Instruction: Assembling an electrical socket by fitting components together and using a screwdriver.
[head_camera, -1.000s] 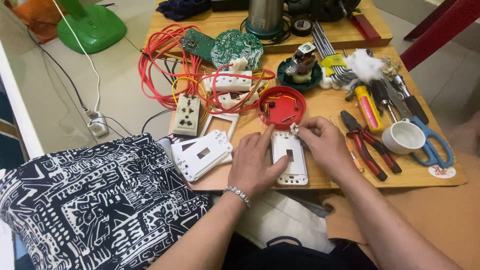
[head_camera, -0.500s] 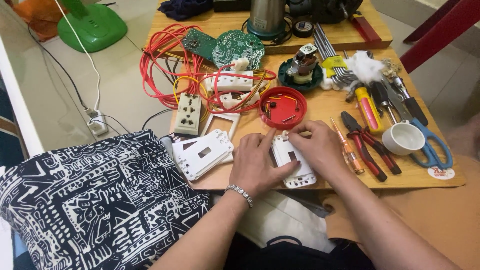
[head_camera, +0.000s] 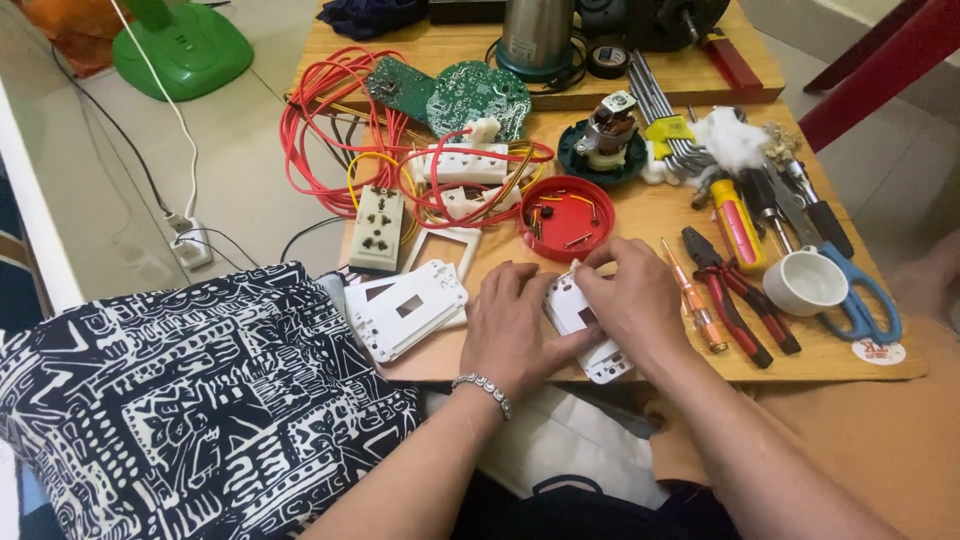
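Observation:
Both of my hands are on a white switch plate (head_camera: 598, 352) lying near the front edge of a low wooden table (head_camera: 640, 210). My left hand (head_camera: 518, 328), with a beaded bracelet on its wrist, presses the plate's left side. Over the plate's top and right side lies my right hand (head_camera: 630, 300), its fingertips pinching at the upper edge. Most of the plate is hidden under my hands. A red round lid (head_camera: 567, 217) holding small parts sits just beyond my fingers.
White cover plates (head_camera: 408, 308) lie left of my hands, a beige socket (head_camera: 377, 227) and red wire loops (head_camera: 340, 130) behind them. Pliers (head_camera: 735, 290), a small screwdriver (head_camera: 692, 297), a white cup (head_camera: 806, 283) and blue scissors (head_camera: 862, 296) lie to the right. Circuit boards (head_camera: 476, 97) sit further back.
The switch plate has turned slightly and slid toward the table's front edge under my hands. My right hand has shifted further over the plate's top edge.

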